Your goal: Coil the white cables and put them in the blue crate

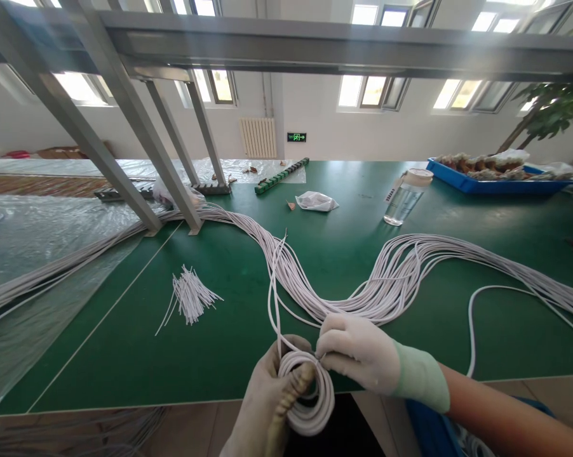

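Note:
My left hand (267, 400), in a pale glove, is closed around a small coil of white cable (310, 397) at the near edge of the green table (124, 343). My right hand (357, 352), also gloved, pinches the coil's top where a loose strand runs up from it. A long bundle of white cables (386, 292) snakes across the table just beyond both hands. A small pile of short white ties (191, 295) lies to the left.
A clear plastic bottle (403, 200) lies at the back right near a blue tray (491, 178) of parts. A crumpled white bag (316, 201) and a green strip (281, 176) sit farther back. Slanted metal frame legs (172, 171) stand at the left over clear plastic sheeting (33, 235).

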{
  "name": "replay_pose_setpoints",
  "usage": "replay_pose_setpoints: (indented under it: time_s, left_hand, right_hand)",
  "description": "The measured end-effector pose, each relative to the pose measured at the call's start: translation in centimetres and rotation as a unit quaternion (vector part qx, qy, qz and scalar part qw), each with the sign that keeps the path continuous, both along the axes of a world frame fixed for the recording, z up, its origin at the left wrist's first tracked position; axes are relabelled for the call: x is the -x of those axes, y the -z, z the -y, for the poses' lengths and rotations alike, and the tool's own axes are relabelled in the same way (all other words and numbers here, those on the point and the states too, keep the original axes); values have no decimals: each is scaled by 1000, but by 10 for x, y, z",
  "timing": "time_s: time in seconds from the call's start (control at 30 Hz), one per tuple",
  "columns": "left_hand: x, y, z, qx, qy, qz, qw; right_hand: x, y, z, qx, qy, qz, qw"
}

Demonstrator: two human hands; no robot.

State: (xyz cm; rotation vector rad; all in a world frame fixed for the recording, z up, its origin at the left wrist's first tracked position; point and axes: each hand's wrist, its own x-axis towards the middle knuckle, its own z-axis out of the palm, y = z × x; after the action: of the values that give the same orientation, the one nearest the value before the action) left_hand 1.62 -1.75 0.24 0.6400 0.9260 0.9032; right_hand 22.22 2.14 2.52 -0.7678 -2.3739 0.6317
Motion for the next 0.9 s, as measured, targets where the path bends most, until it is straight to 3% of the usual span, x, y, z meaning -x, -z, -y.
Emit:
replay_pose_setpoints:
  time_s: [0.1,0.2,0.27,0.33,0.4,0.5,0.6,0.7,0.9]
  left_hand:
    - [-3,-2,1,-29,-12,-41,999]
    - [-7,-5,2,-119,-41,-186,974]
    - [-9,-4,4,-172,-45,-274,945]
    - [-10,-1,4,-164,-48,-276,946]
    - [-9,5,2,-102,-56,-200,973]
    - [-6,11,-3,-32,-53,-80,995]
    - [-3,10,-5,-19,-20,-36,999]
    - [-1,5,-4,-9,13,-17,1000]
    - [2,-1,-1,-7,48,20,999]
  right_hand:
    - [7,1,4,25,64,31,997]
    - [17,9,5,231,173,23,957]
    - [22,17,2,352,189,25,916]
    - [22,20,-1,403,174,32,898]
    - [16,17,-3,419,182,19,889]
    - [2,6,-3,291,204,-19,935]
    - [-9,0,-3,120,110,-16,987]
    - [-13,1,-6,69,10,-8,998]
    - [-9,-4,-7,-2,-39,32,999]
